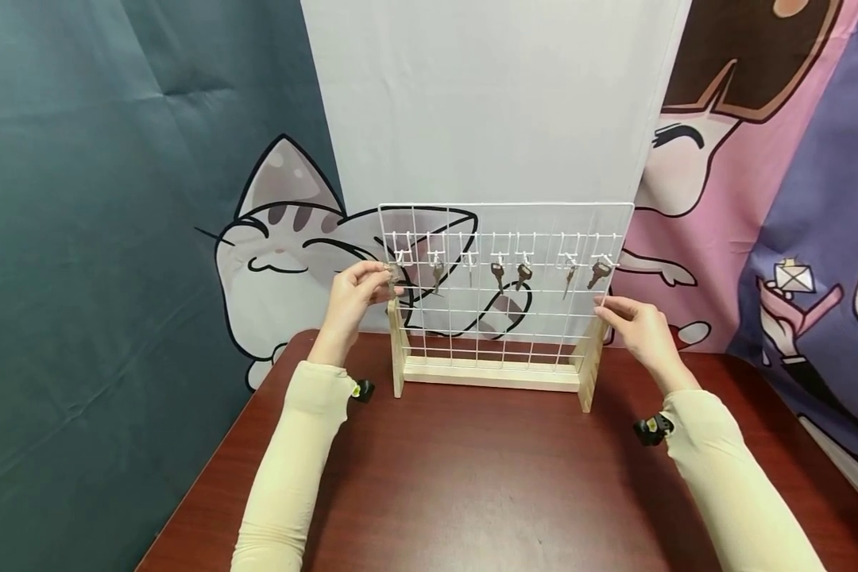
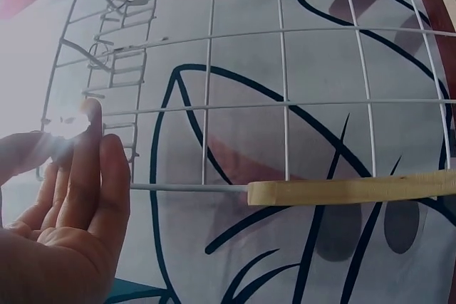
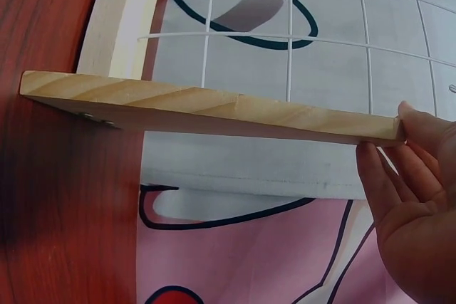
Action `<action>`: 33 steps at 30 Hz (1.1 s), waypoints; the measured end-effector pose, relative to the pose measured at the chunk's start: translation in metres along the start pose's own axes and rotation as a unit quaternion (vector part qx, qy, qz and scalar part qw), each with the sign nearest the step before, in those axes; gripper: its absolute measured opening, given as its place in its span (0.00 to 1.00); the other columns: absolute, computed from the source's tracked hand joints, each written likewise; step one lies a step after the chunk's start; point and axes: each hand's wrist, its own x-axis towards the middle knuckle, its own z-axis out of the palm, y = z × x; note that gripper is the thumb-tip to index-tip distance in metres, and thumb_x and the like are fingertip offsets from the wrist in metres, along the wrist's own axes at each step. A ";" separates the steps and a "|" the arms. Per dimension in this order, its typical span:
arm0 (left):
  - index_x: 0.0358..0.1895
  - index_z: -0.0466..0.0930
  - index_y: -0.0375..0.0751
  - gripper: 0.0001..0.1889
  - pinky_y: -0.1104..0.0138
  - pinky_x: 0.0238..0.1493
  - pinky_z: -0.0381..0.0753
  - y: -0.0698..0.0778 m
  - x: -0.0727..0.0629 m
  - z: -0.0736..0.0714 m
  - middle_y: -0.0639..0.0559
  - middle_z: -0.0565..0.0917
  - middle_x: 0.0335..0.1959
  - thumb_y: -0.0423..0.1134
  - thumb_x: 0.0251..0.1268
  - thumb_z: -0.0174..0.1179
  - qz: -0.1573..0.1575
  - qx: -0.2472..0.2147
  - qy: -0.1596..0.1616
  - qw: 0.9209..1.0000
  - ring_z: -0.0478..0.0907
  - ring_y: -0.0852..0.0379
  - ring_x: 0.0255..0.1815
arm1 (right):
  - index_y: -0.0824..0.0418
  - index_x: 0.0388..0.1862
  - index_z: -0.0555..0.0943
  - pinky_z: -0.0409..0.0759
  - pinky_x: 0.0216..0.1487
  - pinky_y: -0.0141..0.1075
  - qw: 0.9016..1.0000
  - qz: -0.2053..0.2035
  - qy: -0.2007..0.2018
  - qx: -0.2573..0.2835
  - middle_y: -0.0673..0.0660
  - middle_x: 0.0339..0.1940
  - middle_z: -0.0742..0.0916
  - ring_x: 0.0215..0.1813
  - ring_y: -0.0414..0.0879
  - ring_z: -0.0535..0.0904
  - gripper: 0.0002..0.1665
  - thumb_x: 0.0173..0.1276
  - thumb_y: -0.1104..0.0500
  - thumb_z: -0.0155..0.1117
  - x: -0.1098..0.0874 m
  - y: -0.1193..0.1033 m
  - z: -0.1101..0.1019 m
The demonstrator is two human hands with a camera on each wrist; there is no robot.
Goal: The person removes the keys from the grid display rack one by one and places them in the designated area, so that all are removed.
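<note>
A key (image 1: 393, 275), bright with glare in the left wrist view, is pinched between the thumb and fingers of my left hand (image 1: 357, 292). It is at the leftmost hook of a white wire grid (image 1: 504, 204). On the right side, my right hand (image 1: 638, 322) grips the top end of the wooden side post (image 3: 214, 108) that holds the grid. Several more keys hang along the row of hooks, among them one (image 1: 497, 274) near the middle and one (image 1: 600, 272) at the far right.
The grid stands on a wooden base bar (image 1: 493, 376) toward the back of a red-brown table (image 1: 472, 469). Behind it hang a white cloth (image 1: 500, 95) with a cartoon cat and a dark green cloth (image 1: 79, 278). A cartoon-printed pink and purple cloth covers the right.
</note>
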 end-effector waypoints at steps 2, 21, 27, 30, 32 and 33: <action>0.48 0.78 0.27 0.10 0.65 0.44 0.87 0.002 -0.003 -0.003 0.45 0.88 0.39 0.31 0.71 0.59 0.001 0.013 0.003 1.000 0.89 0.55 0.31 | 0.61 0.62 0.82 0.76 0.54 0.50 1.000 0.000 -0.001 0.003 0.62 0.57 0.86 0.60 0.58 0.80 0.28 0.75 0.43 0.61 0.000 0.000 0.001; 0.49 0.73 0.20 0.10 0.64 0.44 0.87 -0.009 -0.028 -0.041 0.54 0.86 0.33 0.26 0.73 0.55 -0.022 0.054 -0.030 0.998 0.88 0.56 0.33 | 0.58 0.64 0.81 0.71 0.54 0.31 0.997 0.052 -0.013 0.049 0.60 0.62 0.84 0.66 0.52 0.75 0.36 0.71 0.34 0.60 -0.002 0.009 -0.004; 0.48 0.74 0.18 0.10 0.64 0.47 0.86 -0.015 -0.043 -0.056 0.44 0.86 0.36 0.25 0.71 0.56 -0.049 0.072 -0.034 0.996 0.88 0.52 0.37 | 0.56 0.65 0.81 0.70 0.53 0.28 0.997 0.052 -0.017 0.055 0.59 0.62 0.84 0.65 0.45 0.75 0.35 0.71 0.33 0.60 -0.003 0.011 -0.001; 0.49 0.73 0.17 0.10 0.62 0.48 0.86 -0.020 -0.050 -0.060 0.47 0.86 0.35 0.25 0.72 0.55 -0.072 0.076 -0.040 0.994 0.88 0.51 0.38 | 0.55 0.64 0.82 0.69 0.52 0.25 0.997 0.048 -0.014 0.059 0.57 0.61 0.84 0.61 0.34 0.75 0.35 0.70 0.33 0.61 -0.004 0.012 0.001; 0.49 0.73 0.18 0.10 0.60 0.49 0.86 -0.023 -0.054 -0.062 0.50 0.86 0.35 0.26 0.72 0.54 -0.092 0.079 -0.041 0.992 0.88 0.49 0.40 | 0.54 0.64 0.82 0.69 0.52 0.23 0.997 0.047 -0.012 0.063 0.56 0.61 0.85 0.58 0.28 0.74 0.34 0.70 0.33 0.61 -0.003 0.012 0.002; 0.49 0.73 0.19 0.10 0.60 0.50 0.86 -0.025 -0.055 -0.063 0.51 0.86 0.35 0.27 0.73 0.55 -0.102 0.084 -0.043 0.990 0.88 0.48 0.41 | 0.54 0.64 0.82 0.69 0.52 0.23 0.997 0.048 -0.012 0.064 0.56 0.61 0.85 0.58 0.27 0.74 0.34 0.70 0.33 0.61 -0.004 0.012 0.002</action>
